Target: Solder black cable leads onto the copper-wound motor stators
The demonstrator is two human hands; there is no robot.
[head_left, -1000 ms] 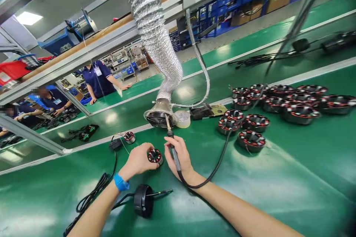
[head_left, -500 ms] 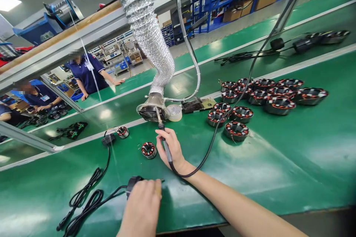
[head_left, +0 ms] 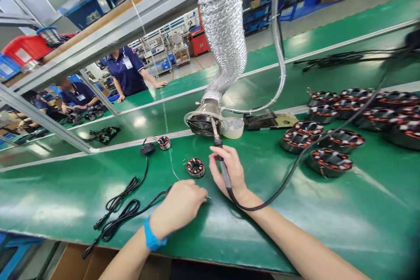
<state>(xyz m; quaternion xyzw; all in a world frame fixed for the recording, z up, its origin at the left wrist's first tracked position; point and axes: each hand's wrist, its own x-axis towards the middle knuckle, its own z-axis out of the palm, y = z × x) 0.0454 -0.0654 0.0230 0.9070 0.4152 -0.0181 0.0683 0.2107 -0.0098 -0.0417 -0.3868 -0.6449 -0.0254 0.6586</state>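
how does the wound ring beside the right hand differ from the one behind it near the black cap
The front ring stands apart from the black cap, while thin wires run from the cap to the rear ring. The front ring looks larger in view; the rear ring looks smaller but is farther away. Both show red and white around the top and rest on the green table.

Smooth glossy tabletop [head_left: 65, 194], crinkled shiny foil duct [head_left: 225, 30], soldering iron handle [head_left: 225, 172] apparently matt plastic
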